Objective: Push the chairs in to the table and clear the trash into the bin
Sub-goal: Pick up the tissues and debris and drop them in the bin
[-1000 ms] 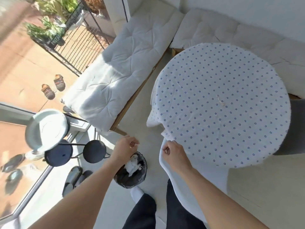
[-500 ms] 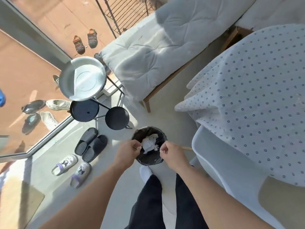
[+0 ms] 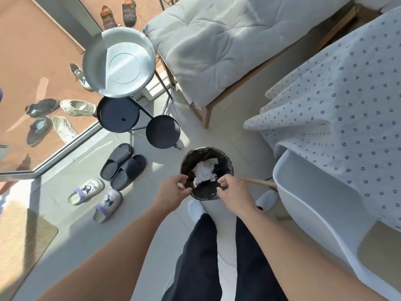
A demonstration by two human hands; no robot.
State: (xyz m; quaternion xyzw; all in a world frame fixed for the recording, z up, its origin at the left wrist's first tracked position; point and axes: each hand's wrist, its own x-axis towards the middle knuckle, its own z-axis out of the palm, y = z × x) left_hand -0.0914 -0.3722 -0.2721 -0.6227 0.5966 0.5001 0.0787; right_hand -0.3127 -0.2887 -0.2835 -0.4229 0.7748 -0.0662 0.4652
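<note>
Both hands held low over the small round bin lined with a black plastic bag (image 3: 207, 173), which stands on the pale floor just ahead of the person's feet. Left hand (image 3: 172, 191) at the bin's left rim, fingers curled loosely, thumb and fingertips apart, nothing gripped that can be seen. Right hand (image 3: 233, 190) at the right rim, fingers bent and pinched downward over the bag's edge (whether they actually clutch the liner cannot be told). Crumpled white paper trash (image 3: 204, 171) lies inside the bin, near the middle.

White moulded plastic chair (image 3: 321, 205) to the right, its seat partly under the round table draped in a white cloth with small blue flowers (image 3: 347, 105); cloth hem hangs over the chair's back edge. A wooden chair leg (image 3: 260, 182) pokes out beside the right hand.

Left of the bin: pair of black slide sandals (image 3: 122, 165), pair of white-and-purple cartoon clogs (image 3: 95, 197). Behind: black metal stand with a round silver tray (image 3: 119, 65).
</note>
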